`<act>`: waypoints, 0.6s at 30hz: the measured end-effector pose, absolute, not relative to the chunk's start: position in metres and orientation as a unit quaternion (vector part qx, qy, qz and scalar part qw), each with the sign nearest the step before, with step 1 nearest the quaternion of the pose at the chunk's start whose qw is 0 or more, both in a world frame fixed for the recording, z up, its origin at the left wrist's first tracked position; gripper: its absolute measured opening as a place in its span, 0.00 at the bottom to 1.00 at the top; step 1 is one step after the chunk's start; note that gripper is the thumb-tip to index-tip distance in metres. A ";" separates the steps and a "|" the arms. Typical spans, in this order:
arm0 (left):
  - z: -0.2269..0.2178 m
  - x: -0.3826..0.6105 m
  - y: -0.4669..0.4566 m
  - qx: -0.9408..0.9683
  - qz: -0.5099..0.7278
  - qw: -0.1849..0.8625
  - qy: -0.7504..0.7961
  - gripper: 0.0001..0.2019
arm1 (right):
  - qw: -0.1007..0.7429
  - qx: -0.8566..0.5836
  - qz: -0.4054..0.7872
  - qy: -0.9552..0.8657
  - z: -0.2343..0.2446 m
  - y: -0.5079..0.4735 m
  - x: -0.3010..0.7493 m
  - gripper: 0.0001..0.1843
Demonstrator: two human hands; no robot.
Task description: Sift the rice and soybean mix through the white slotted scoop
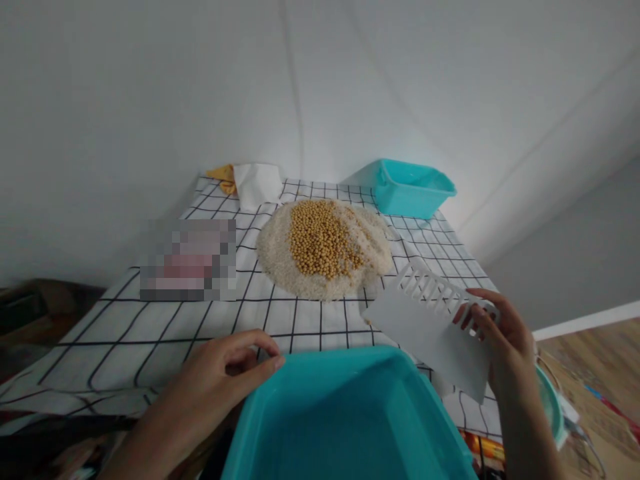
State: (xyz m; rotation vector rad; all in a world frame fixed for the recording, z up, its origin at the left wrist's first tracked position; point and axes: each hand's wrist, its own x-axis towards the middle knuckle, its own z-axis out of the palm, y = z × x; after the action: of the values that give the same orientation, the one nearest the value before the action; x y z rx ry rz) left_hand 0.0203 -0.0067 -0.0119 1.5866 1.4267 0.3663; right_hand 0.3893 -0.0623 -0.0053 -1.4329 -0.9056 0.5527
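My right hand (503,333) grips a light grey plastic sheet (425,330) by its edge, with fingers through the row of slots along that side. The sheet tilts above the tablecloth, right of a heap of yellow beans (320,237) lying on a spread of pale grains (275,250). My left hand (235,370) is closed at the far left corner of a turquoise tub (345,360), thumb and forefinger pinching at its rim. The near part of this tub runs out of view; no contents show in the visible part.
Another turquoise tub (413,200) stands at the back right of the checked tablecloth (225,327). A white cloth-like item (257,183) and a yellow one (225,177) lie at the back left. A blurred-out patch (187,260) hides something at left. A wall rises behind.
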 end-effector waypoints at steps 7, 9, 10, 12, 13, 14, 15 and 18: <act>0.000 0.019 -0.008 0.637 0.150 0.487 0.579 0.19 | 0.619 -0.613 0.246 -0.425 -0.011 -0.054 0.387 0.14; 0.002 0.018 -0.009 0.632 0.147 0.497 0.577 0.18 | 0.618 -0.609 0.248 -0.431 -0.013 -0.053 0.389 0.14; 0.002 0.017 -0.010 0.627 0.146 0.503 0.577 0.19 | 0.617 -0.607 0.248 -0.435 -0.014 -0.052 0.389 0.14; 0.000 0.014 -0.011 0.616 0.142 0.515 0.578 0.20 | 0.614 -0.602 0.249 -0.445 -0.014 -0.050 0.389 0.15; -0.001 0.013 -0.013 0.612 0.141 0.519 0.580 0.21 | 0.612 -0.601 0.248 -0.450 -0.014 -0.050 0.389 0.15; -0.004 0.012 -0.014 0.607 0.144 0.522 0.582 0.21 | 0.610 -0.601 0.245 -0.454 -0.014 -0.049 0.388 0.15; -0.006 0.012 -0.015 0.603 0.148 0.523 0.583 0.22 | 0.607 -0.602 0.241 -0.459 -0.014 -0.049 0.388 0.14; -0.009 0.011 -0.016 0.613 0.167 0.500 0.588 0.21 | 0.601 -0.609 0.234 -0.462 -0.013 -0.048 0.386 0.14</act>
State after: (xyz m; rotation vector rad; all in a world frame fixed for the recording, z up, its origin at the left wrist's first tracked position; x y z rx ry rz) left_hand 0.0109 -0.0162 -0.0090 1.4831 1.4228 0.4036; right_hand 0.3859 -0.0478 -0.0135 -1.4124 -1.0705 0.5420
